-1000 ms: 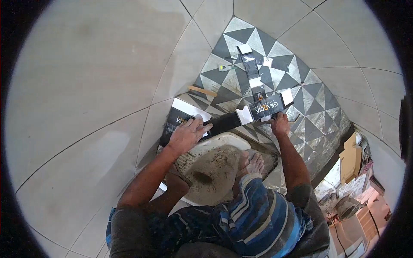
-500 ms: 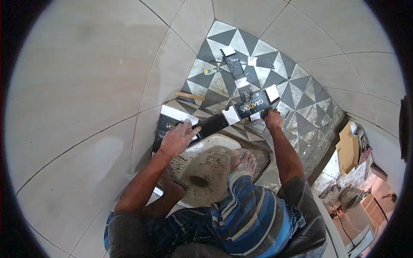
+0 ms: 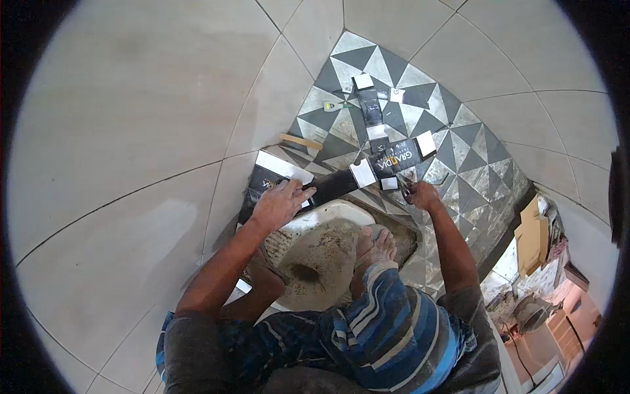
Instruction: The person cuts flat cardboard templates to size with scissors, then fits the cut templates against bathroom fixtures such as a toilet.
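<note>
Patterned floor tiles under flattened black carton, left hand spread flat on it, right hand closed beside it.

The left hand covers part of the black box, hiding some of its print. The right hand is curled; whatever it grips is too small to tell. The small tool on the floor tiles is too small to identify. The doorway clutter blurs at the lens edge.
</note>
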A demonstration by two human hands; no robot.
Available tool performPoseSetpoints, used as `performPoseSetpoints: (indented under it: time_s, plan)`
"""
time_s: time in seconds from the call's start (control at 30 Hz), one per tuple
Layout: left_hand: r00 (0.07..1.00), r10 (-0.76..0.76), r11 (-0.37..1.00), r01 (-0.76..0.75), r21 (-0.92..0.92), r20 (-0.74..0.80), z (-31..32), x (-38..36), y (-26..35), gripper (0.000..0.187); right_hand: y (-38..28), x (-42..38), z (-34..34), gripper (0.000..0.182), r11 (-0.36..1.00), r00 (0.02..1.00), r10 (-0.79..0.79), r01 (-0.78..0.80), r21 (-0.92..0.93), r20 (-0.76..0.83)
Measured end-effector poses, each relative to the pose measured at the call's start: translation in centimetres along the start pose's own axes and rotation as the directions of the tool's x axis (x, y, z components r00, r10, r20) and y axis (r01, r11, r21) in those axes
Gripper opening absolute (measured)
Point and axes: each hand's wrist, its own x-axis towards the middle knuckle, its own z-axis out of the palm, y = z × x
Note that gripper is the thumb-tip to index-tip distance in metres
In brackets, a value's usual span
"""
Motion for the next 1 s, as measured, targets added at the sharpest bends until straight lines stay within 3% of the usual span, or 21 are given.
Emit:
performPoseSetpoints:
  time_s: [0.07,0.13,0.17,0.23,0.27,0.33,0.4,0.47,0.53,0.57,0.6,0.67,0.73,0.8,0.87,0.9,0.93,1.0]
  plan:
    - [1.0,0.011,1.0,-0.011,0.003,-0.017,-0.1,-0.1,0.1,0.054,-0.4,-0.7,-0.6,0.028,0.998,0.999,-0.052,0.051,0.019,0.016]
    - [1.0,0.011,1.0,-0.011,0.011,-0.015,0.2,-0.2,-0.1,0.055,0.2,-0.9,-0.2,0.028,0.982,0.977,-0.179,0.185,0.042,-0.118]
    - [1.0,0.014,1.0,-0.014,0.021,-0.01,0.4,-0.2,-0.2,0.056,0.5,-1.0,0.0,0.028,0.981,0.976,-0.185,0.189,0.032,-0.114]
    - [1.0,0.009,0.999,-0.008,0.05,-0.013,0.6,-0.2,-0.3,0.051,0.6,-1.8,-0.5,0.026,0.952,0.984,-0.159,0.174,0.251,-0.08]
    - [1.0,0.014,0.996,-0.013,0.086,-0.011,0.7,-0.2,-0.2,0.046,0.9,-2.4,-0.2,0.026,0.957,0.983,-0.165,0.178,0.23,-0.075]
    - [0.999,-0.002,0.997,0.006,0.081,-0.055,1.0,-0.3,-0.3,0.046,2.6,-2.4,2.4,0.024,0.819,0.978,-0.074,0.172,0.547,-0.196]
    - [0.995,0.052,0.997,-0.047,0.058,-0.091,1.6,-0.5,-0.9,0.046,2.4,-3.3,1.9,0.025,0.776,0.983,-0.135,0.184,0.603,-0.126]
    - [0.995,0.017,1.0,-0.019,-0.014,-0.096,1.8,-0.4,-1.1,0.046,0.4,-5.7,-0.2,0.031,0.723,0.997,-0.078,0.066,0.687,-0.013]
    - [0.994,-0.016,0.996,0.006,-0.09,-0.112,1.6,-0.3,-1.1,0.047,-3.5,-8.6,-5.5,0.041,0.881,0.991,-0.101,0.048,0.47,0.088]
    - [0.994,0.018,0.999,-0.022,-0.044,-0.105,1.5,-0.3,-1.1,0.046,-0.3,-7.1,-2.2,0.045,0.83,0.993,-0.097,0.04,0.556,0.073]
    - [0.994,0.05,0.999,-0.05,0.0,-0.096,1.5,-0.3,-1.0,0.045,-2.1,-8.6,-4.4,0.043,0.853,0.988,-0.089,0.01,0.522,0.126]
    - [0.993,0.025,1.0,-0.025,0.0,-0.117,2.2,-0.3,-1.0,0.044,0.3,-8.3,-3.7,0.07,0.888,0.98,-0.056,-0.039,0.459,0.193]
    - [0.992,0.011,1.0,-0.011,0.005,-0.126,2.5,-0.1,-1.0,0.043,-4.4,-11.6,-8.8,0.074,0.923,0.963,-0.037,-0.068,0.378,0.265]
    - [0.995,0.032,0.999,-0.031,0.016,-0.098,2.3,-0.3,-1.2,0.042,-2.8,-12.3,-7.5,0.082,0.914,0.975,-0.019,-0.072,0.4,0.22]
    - [0.99,0.048,0.999,-0.046,0.012,-0.13,2.2,-0.2,-1.4,0.04,-1.4,-12.4,-6.0,0.077,0.996,0.989,0.04,-0.027,0.091,-0.14]
    - [0.985,0.073,0.997,-0.072,0.013,-0.155,2.1,-0.2,-1.5,0.039,-0.8,-12.4,-6.5,0.088,0.995,0.988,0.105,-0.104,0.014,-0.112]
    - [0.986,0.073,0.997,-0.072,0.012,-0.152,2.1,-0.2,-1.6,0.039,-0.4,-12.6,-6.5,0.088,0.994,0.988,0.105,-0.104,0.015,-0.109]
    - [0.972,0.117,0.993,-0.119,0.0,-0.203,2.2,-0.3,-1.7,0.039,0.1,-12.8,-6.6,0.084,0.985,0.94,0.173,-0.16,0.067,-0.295]
